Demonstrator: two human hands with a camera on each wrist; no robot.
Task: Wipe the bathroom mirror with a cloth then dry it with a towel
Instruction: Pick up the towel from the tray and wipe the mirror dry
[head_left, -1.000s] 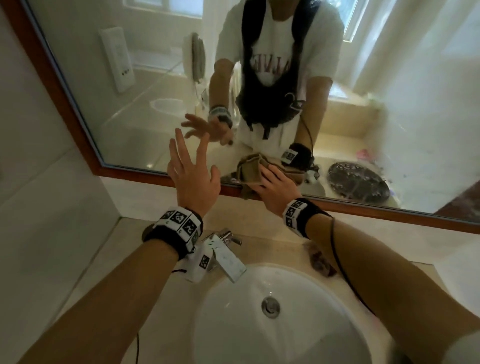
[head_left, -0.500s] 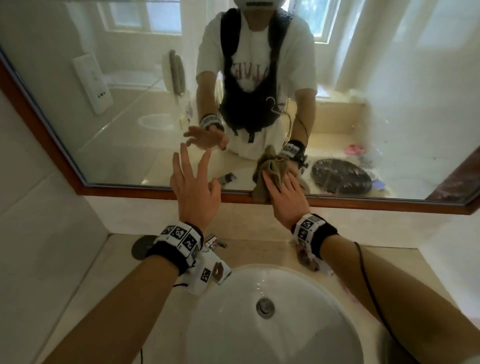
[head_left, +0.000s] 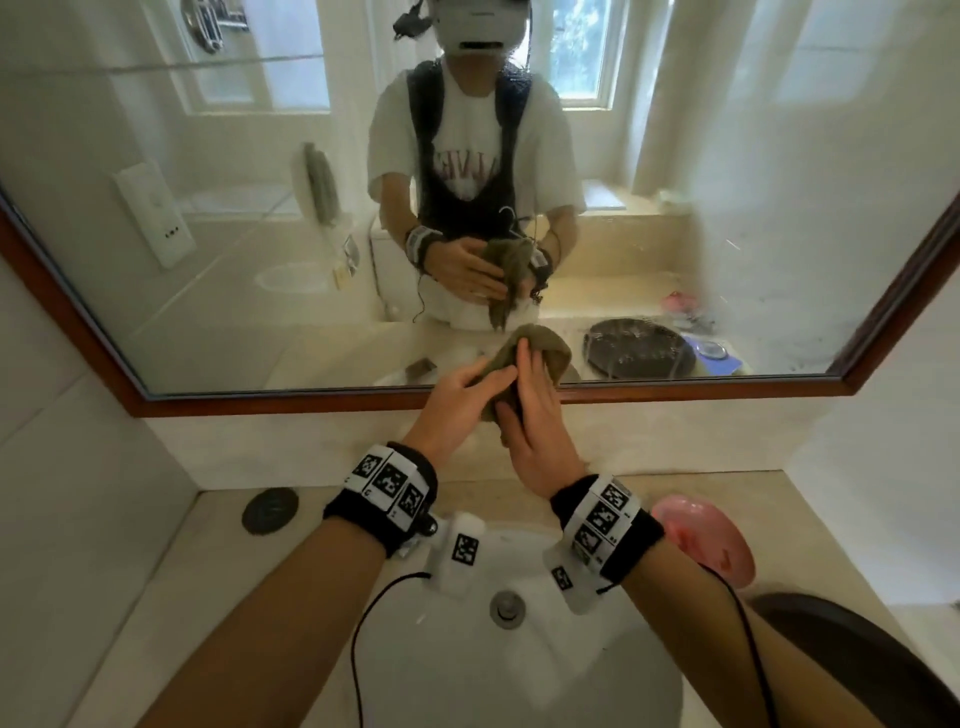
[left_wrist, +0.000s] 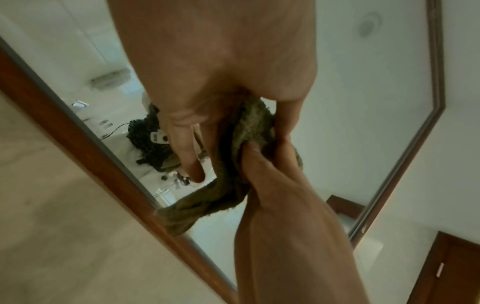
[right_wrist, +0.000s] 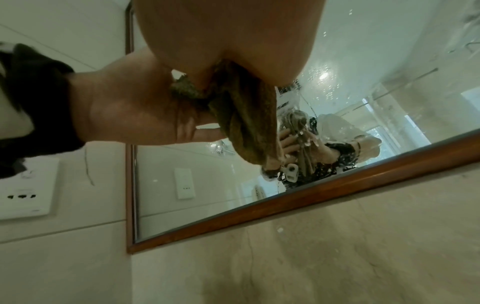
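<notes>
An olive-brown cloth (head_left: 545, 349) is bunched between both hands just in front of the lower edge of the mirror (head_left: 260, 208). My left hand (head_left: 483, 379) grips its left side with thumb over the fabric. My right hand (head_left: 524, 384) lies over it, fingers long on top and thumb beneath. In the left wrist view the left hand (left_wrist: 240, 155) holds the cloth (left_wrist: 249, 123) while right fingertips (left_wrist: 250, 148) pinch a fold. In the right wrist view the cloth (right_wrist: 246, 115) hangs from the right hand (right_wrist: 228, 61). No towel is in view.
The brown wooden mirror frame (head_left: 260, 402) runs above a marble backsplash. Below my wrists lies the white basin (head_left: 519, 675). A pink soap dish (head_left: 701, 540) sits at right, a dark round disc (head_left: 270, 512) at left. Droplets speckle the right side of the glass (head_left: 779, 291). A wall socket (right_wrist: 23, 195) is at left.
My left hand, raised and spread before, has come over and taken hold of the cloth. The right hand has lifted the cloth from the mirror's lower edge. The head view has tilted up.
</notes>
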